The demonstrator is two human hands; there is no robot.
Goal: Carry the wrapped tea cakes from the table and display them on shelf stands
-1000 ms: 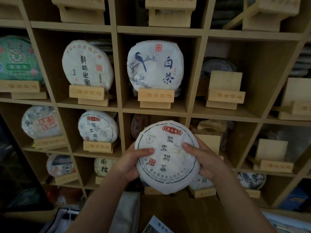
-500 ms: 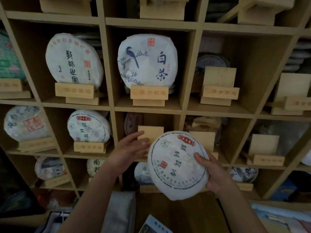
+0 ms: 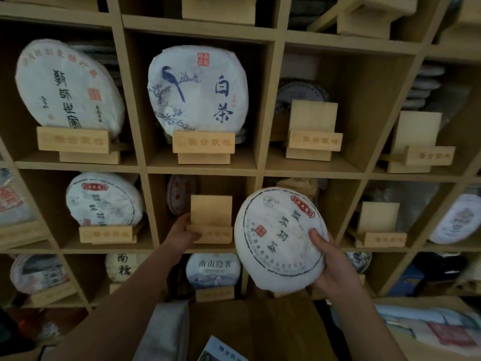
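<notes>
My right hand [image 3: 330, 261] holds a round white wrapped tea cake [image 3: 278, 238] with a red seal and dark characters, tilted, in front of the shelf divider. My left hand [image 3: 182, 234] reaches into the middle cubby and grips the left side of an empty wooden stand [image 3: 211, 220]. The tea cake hangs just right of that stand, apart from it.
The wooden cubby shelf [image 3: 203, 170] fills the view. Wrapped cakes stand on stands at upper left [image 3: 69, 87], upper middle [image 3: 197, 89] and middle left [image 3: 104, 200]. Empty stands sit at upper right [image 3: 313, 131] and middle right [image 3: 377, 225]. A table edge [image 3: 260, 329] lies below.
My left hand let go of the tea cake and moved onto the empty stand. My right hand carried the cake to the right, alone. The view came closer to the shelf.
</notes>
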